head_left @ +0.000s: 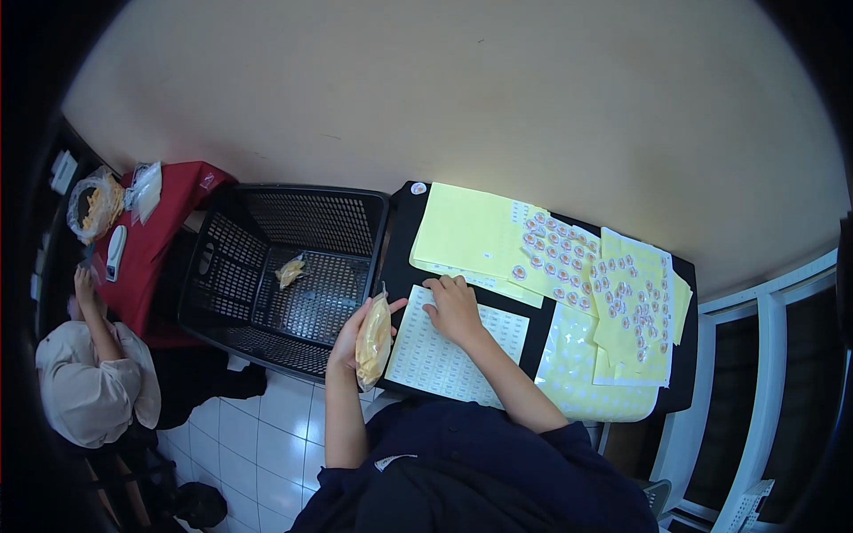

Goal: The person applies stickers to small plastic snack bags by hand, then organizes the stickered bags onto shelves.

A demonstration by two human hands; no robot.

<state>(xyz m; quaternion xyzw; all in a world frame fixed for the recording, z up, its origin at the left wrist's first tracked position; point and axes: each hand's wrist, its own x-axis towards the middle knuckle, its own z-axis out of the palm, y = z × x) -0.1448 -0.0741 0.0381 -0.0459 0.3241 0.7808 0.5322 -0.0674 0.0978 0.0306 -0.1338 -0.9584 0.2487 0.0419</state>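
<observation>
My left hand (349,338) is closed around a clear plastic bag of pale yellow snack pieces (374,342), held upright between the crate and the table. My right hand (456,311) rests on a sheet of small printed labels (458,351), close to its upper edge. Its thumb and forefinger are apart, with nothing visible between them. The sheet lies flat on the black-covered table, in front of my body.
Left of the table, a black plastic crate (284,197) contains one small bag (290,272). Yellow sheets (466,222) and round-sticker sheets (633,306) cover the table's right side. Farther left, another person (102,382) works at a red-covered table (155,240) with a snack bag (99,206).
</observation>
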